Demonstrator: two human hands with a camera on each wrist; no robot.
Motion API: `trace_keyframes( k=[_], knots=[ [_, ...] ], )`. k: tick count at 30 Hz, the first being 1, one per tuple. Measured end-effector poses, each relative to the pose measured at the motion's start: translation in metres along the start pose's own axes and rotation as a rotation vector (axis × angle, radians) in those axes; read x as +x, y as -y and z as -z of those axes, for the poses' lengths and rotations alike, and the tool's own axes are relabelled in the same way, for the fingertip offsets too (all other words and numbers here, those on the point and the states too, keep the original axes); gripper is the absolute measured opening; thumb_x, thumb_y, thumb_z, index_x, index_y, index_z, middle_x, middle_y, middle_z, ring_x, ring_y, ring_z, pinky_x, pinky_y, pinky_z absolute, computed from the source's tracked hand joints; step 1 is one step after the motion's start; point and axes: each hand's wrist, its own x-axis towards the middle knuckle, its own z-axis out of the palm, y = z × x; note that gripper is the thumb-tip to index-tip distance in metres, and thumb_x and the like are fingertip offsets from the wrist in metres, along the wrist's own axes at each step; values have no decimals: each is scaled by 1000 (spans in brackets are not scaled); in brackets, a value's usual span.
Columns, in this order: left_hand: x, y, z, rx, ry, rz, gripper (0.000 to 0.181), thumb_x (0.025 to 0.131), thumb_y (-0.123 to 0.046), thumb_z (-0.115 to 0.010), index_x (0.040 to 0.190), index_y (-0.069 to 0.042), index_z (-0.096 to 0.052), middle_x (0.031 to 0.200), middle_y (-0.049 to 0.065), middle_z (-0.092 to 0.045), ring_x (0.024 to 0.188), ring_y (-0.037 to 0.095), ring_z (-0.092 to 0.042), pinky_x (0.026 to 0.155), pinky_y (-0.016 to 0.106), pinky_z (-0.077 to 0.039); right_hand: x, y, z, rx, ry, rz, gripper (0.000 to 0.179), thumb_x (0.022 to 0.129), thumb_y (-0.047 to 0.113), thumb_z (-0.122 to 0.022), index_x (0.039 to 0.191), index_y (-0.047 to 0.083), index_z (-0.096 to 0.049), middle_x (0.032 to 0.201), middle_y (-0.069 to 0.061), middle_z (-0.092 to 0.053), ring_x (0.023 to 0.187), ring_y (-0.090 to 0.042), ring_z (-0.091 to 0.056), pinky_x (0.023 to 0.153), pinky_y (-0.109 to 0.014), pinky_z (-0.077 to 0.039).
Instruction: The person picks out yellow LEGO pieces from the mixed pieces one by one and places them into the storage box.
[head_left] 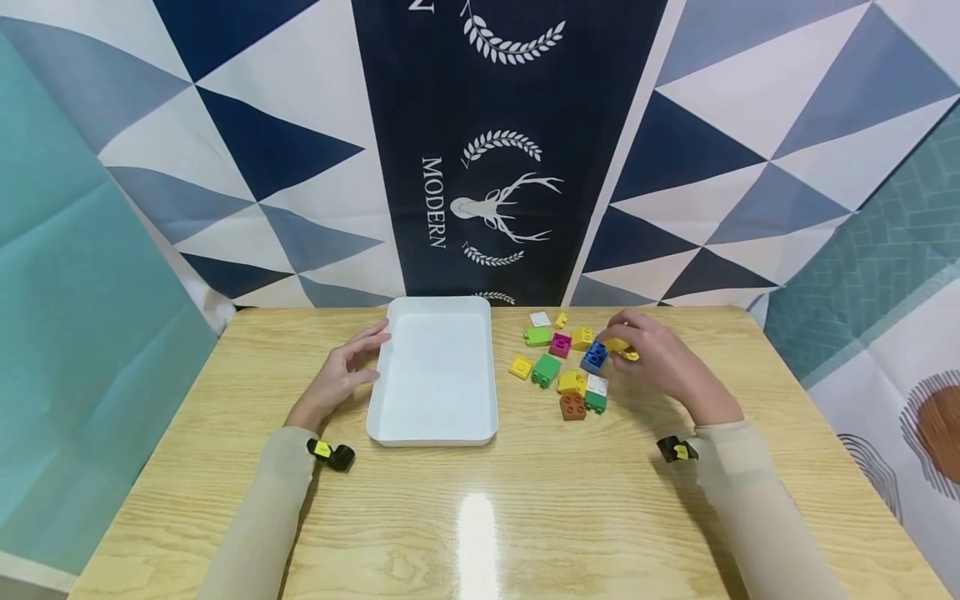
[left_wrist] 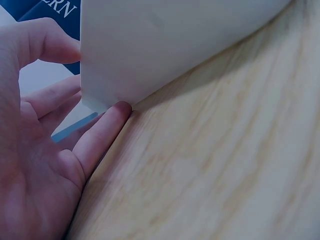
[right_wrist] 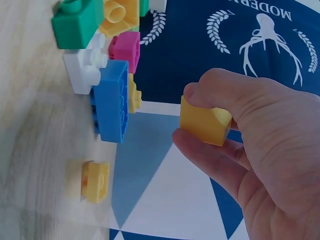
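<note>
My right hand (head_left: 651, 350) pinches a yellow toy brick (right_wrist: 204, 121) between thumb and fingers, raised above the table at the right of the brick group. Below it, a blue brick (head_left: 595, 357) and a small yellow brick (right_wrist: 97, 181) lie on the wood. My left hand (head_left: 347, 372) is at the left side of a white tray (head_left: 433, 440), thumb and fingers spread along its side. Seen from the left wrist, the fingertips (left_wrist: 121, 111) meet the tray's outer wall (left_wrist: 150, 47) close over the tabletop.
Several loose bricks lie right of the tray, among them a green brick (head_left: 546, 370), a magenta brick (head_left: 560, 345), a brown brick (head_left: 573, 407) and a white brick (right_wrist: 80, 72). A patterned cloth (head_left: 315, 150) hangs behind the wooden table (head_left: 405, 517).
</note>
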Motion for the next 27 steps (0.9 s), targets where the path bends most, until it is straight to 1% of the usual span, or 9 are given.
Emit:
trace_keyframes(
  k=[4, 9, 14, 17, 22, 27],
  knots=[
    [0, 0, 0, 1, 1, 1, 65, 96, 12, -64, 160, 13, -52, 187, 23, -28, 173, 48, -27, 119, 1, -37, 2, -1, -1, 1, 6, -12, 27, 92, -4, -85, 118, 4, -84, 125, -21, -75, 113, -41, -74, 100, -61, -67],
    [-1, 1, 0, -3, 6, 1, 65, 97, 12, -64, 161, 13, -51, 187, 22, -27, 173, 48, -26, 119, 1, -36, 6, -4, -8, 17, 49, -41, 26, 94, -1, -85, 120, 4, -84, 129, -22, -74, 115, -41, -73, 102, -61, -66],
    [-1, 0, 1, 1, 7, 9, 65, 98, 10, -64, 161, 11, -51, 188, 20, -27, 173, 48, -28, 119, 0, -36, 12, -7, -13, 30, 52, -40, 25, 95, -3, -83, 119, 3, -83, 126, -22, -74, 111, -40, -73, 99, -60, -67],
    [-1, 0, 1, -1, 9, 9, 64, 98, 10, -64, 161, 11, -51, 188, 20, -26, 172, 48, -29, 118, 1, -36, 18, -8, -15, 45, 64, -51, 26, 95, -2, -82, 121, 2, -83, 126, -22, -74, 112, -40, -72, 100, -60, -67],
    [-1, 0, 1, -2, 7, 5, 64, 98, 11, -63, 161, 12, -51, 188, 21, -26, 173, 48, -28, 119, 1, -36, 32, -10, -16, 65, 108, -88, 28, 97, -1, -81, 125, 2, -82, 129, -22, -72, 112, -39, -73, 103, -59, -67],
    [-1, -1, 0, 6, 8, 11, 64, 99, 10, -64, 161, 12, -51, 188, 20, -27, 172, 49, -28, 119, 1, -36, 45, -9, -14, 77, 120, -101, 29, 98, 0, -79, 127, 1, -82, 126, -22, -71, 105, -37, -73, 100, -57, -68]
  ],
)
